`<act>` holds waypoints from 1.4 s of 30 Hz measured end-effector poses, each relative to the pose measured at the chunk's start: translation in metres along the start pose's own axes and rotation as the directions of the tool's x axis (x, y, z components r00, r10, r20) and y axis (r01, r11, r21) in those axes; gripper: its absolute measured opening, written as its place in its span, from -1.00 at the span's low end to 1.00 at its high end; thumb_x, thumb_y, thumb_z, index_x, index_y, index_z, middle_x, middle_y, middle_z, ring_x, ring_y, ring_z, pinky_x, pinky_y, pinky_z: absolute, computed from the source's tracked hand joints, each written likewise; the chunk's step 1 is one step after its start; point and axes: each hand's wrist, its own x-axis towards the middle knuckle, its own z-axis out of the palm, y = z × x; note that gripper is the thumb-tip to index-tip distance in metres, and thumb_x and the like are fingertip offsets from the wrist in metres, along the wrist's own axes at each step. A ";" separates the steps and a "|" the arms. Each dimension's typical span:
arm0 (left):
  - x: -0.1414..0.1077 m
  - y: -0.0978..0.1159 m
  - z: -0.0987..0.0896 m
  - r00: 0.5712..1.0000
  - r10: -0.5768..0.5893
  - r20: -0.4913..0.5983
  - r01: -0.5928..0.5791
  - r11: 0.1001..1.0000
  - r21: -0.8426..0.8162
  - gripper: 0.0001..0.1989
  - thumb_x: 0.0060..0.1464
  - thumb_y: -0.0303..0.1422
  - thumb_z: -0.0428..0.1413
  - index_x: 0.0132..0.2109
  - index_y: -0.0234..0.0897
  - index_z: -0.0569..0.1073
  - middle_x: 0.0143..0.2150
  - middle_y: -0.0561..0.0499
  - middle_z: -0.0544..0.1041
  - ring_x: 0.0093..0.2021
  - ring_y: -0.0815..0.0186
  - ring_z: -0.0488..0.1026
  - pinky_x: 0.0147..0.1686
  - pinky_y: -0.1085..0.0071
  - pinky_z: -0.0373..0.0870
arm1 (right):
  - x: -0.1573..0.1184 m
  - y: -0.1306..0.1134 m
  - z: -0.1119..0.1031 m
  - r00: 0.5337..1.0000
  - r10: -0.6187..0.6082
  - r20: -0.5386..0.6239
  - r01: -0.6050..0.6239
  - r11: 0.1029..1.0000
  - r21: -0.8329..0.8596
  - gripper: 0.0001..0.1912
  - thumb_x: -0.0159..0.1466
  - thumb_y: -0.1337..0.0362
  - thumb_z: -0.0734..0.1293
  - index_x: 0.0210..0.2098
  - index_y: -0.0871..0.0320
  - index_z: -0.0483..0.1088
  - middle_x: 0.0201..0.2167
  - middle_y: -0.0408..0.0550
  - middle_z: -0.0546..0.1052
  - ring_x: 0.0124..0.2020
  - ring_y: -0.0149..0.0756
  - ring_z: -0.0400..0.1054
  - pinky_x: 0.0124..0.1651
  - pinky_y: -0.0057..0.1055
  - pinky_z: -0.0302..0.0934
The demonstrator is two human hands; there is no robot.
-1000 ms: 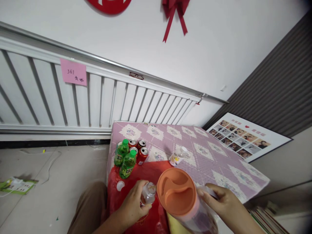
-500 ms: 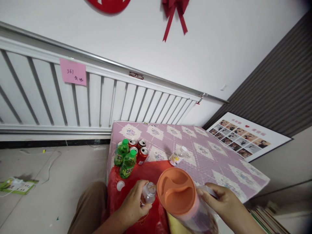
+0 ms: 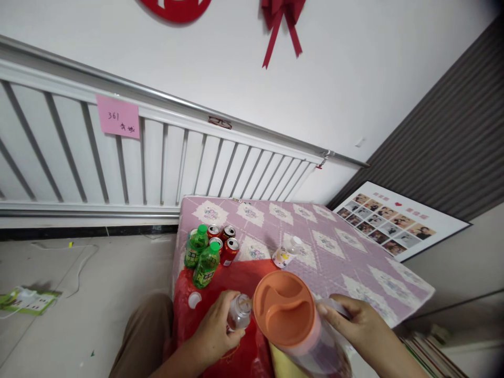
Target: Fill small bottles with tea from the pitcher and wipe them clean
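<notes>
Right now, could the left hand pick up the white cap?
Probably not: the left hand is wrapped around an open bottle, though the white cap lies close by with nothing over it.

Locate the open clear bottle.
In the head view, the open bottle is low, near the middle, in the left hand, just left of the orange-lidded pitcher.

The pitcher lid is orange, the cloth purple with pale floral diamonds.

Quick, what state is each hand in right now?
Left hand: closed around an uncapped bottle.
Right hand: closed on the handle of the orange-lidded pitcher.
</notes>
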 end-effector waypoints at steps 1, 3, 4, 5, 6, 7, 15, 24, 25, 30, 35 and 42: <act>0.000 0.001 0.000 1.000 0.000 0.001 0.000 1.000 -0.001 -0.31 -0.15 -0.56 0.18 0.16 -0.19 0.20 0.13 -0.13 0.41 0.13 0.13 0.39 0.14 0.20 0.32 | -0.001 -0.004 -0.001 1.000 0.013 0.016 -0.013 1.000 0.001 -0.52 0.08 -0.18 0.22 -0.64 0.07 0.09 -0.62 -0.28 0.02 -0.55 -0.41 -0.08 -0.50 -0.45 -0.13; 0.000 0.002 -0.001 1.000 -0.001 0.002 0.001 1.000 -0.004 -0.31 -0.16 -0.57 0.18 0.16 -0.19 0.20 0.12 -0.13 0.41 0.13 0.13 0.39 0.15 0.19 0.31 | -0.002 -0.011 -0.003 0.999 0.027 0.036 -0.027 1.000 0.007 -0.52 0.06 -0.19 0.23 -0.64 0.07 0.10 -0.62 -0.27 0.03 -0.55 -0.41 -0.07 -0.49 -0.45 -0.12; 0.001 0.002 -0.001 1.000 -0.002 0.003 0.002 1.000 -0.005 -0.31 -0.16 -0.58 0.18 0.15 -0.19 0.20 0.12 -0.13 0.41 0.13 0.13 0.39 0.15 0.18 0.31 | -0.002 -0.013 -0.004 0.999 0.028 0.035 -0.029 1.000 0.011 -0.52 0.05 -0.19 0.23 -0.65 0.08 0.10 -0.62 -0.27 0.03 -0.55 -0.41 -0.07 -0.49 -0.45 -0.12; 0.001 0.003 -0.001 1.000 -0.002 0.004 0.002 1.000 -0.006 -0.31 -0.17 -0.59 0.17 0.15 -0.19 0.21 0.12 -0.13 0.41 0.12 0.13 0.39 0.14 0.18 0.31 | -0.002 -0.015 -0.005 0.999 0.028 0.028 -0.028 1.000 0.013 -0.52 0.03 -0.19 0.23 -0.66 0.07 0.10 -0.62 -0.27 0.02 -0.55 -0.41 -0.08 -0.49 -0.45 -0.12; 0.001 0.003 -0.001 1.000 -0.002 0.005 0.002 1.000 -0.008 -0.31 -0.17 -0.59 0.17 0.15 -0.19 0.21 0.12 -0.12 0.41 0.12 0.13 0.39 0.14 0.18 0.31 | -0.002 -0.016 -0.005 0.999 0.028 0.018 -0.028 0.999 0.016 -0.52 0.02 -0.19 0.24 -0.66 0.07 0.10 -0.63 -0.27 0.02 -0.55 -0.40 -0.08 -0.49 -0.45 -0.12; 0.001 0.003 -0.002 1.000 -0.002 0.005 0.002 1.000 -0.009 -0.30 -0.17 -0.59 0.17 0.15 -0.18 0.21 0.12 -0.12 0.41 0.12 0.13 0.39 0.14 0.18 0.31 | -0.002 -0.015 -0.005 1.000 0.028 0.013 -0.029 0.999 0.019 -0.52 0.02 -0.18 0.25 -0.67 0.08 0.11 -0.63 -0.27 0.03 -0.55 -0.40 -0.07 -0.49 -0.45 -0.11; 0.000 0.003 -0.002 1.000 -0.005 0.000 0.005 1.000 -0.016 -0.29 -0.17 -0.59 0.18 0.16 -0.16 0.20 0.13 -0.12 0.41 0.13 0.13 0.39 0.15 0.19 0.31 | 0.003 -0.010 -0.003 0.998 0.030 -0.054 -0.028 0.999 0.044 -0.50 -0.03 -0.15 0.31 -0.71 0.07 0.05 -0.67 -0.29 -0.01 -0.58 -0.43 -0.12 -0.55 -0.46 -0.11; 0.001 0.000 -0.001 1.000 -0.006 0.003 0.006 1.000 -0.018 -0.29 -0.17 -0.58 0.19 0.16 -0.18 0.21 0.13 -0.12 0.41 0.14 0.12 0.38 0.17 0.18 0.29 | 0.005 -0.013 -0.002 0.999 0.041 -0.015 -0.041 0.999 0.014 -0.51 -0.05 -0.17 0.32 -0.69 0.07 0.09 -0.66 -0.28 0.02 -0.59 -0.42 -0.05 -0.52 -0.45 -0.12; 0.001 0.000 -0.001 1.000 -0.005 0.002 0.005 1.000 -0.019 -0.29 -0.18 -0.58 0.19 0.16 -0.18 0.21 0.14 -0.13 0.41 0.14 0.12 0.38 0.17 0.18 0.29 | 0.005 -0.013 -0.001 0.999 0.038 -0.014 -0.038 0.999 0.017 -0.51 -0.04 -0.17 0.32 -0.69 0.08 0.10 -0.66 -0.28 0.03 -0.59 -0.42 -0.05 -0.52 -0.46 -0.11; 0.001 0.000 -0.001 1.000 -0.003 0.001 0.003 1.000 -0.027 -0.29 -0.18 -0.60 0.19 0.15 -0.16 0.22 0.13 -0.13 0.41 0.14 0.12 0.38 0.17 0.18 0.29 | 0.005 -0.014 -0.001 0.999 0.029 -0.040 -0.028 0.999 0.029 -0.48 -0.04 -0.18 0.31 -0.71 0.08 0.06 -0.68 -0.29 0.01 -0.59 -0.44 -0.10 -0.55 -0.47 -0.13; 0.001 0.000 -0.001 1.000 -0.006 0.002 0.006 0.999 -0.032 -0.29 -0.18 -0.59 0.19 0.16 -0.17 0.22 0.13 -0.12 0.42 0.14 0.12 0.38 0.16 0.18 0.30 | 0.005 -0.013 -0.002 0.999 0.031 -0.033 -0.031 0.999 0.018 -0.49 -0.04 -0.18 0.31 -0.71 0.08 0.07 -0.68 -0.29 0.01 -0.59 -0.44 -0.10 -0.56 -0.47 -0.13; 0.000 0.001 -0.001 1.000 -0.014 -0.011 0.013 0.999 -0.031 -0.29 -0.19 -0.58 0.20 0.15 -0.16 0.24 0.13 -0.11 0.43 0.14 0.11 0.39 0.16 0.20 0.30 | 0.007 0.000 0.002 0.999 0.038 -0.032 -0.037 0.999 0.028 -0.48 -0.03 -0.21 0.30 -0.69 0.08 0.09 -0.68 -0.30 0.01 -0.60 -0.44 -0.10 -0.56 -0.48 -0.12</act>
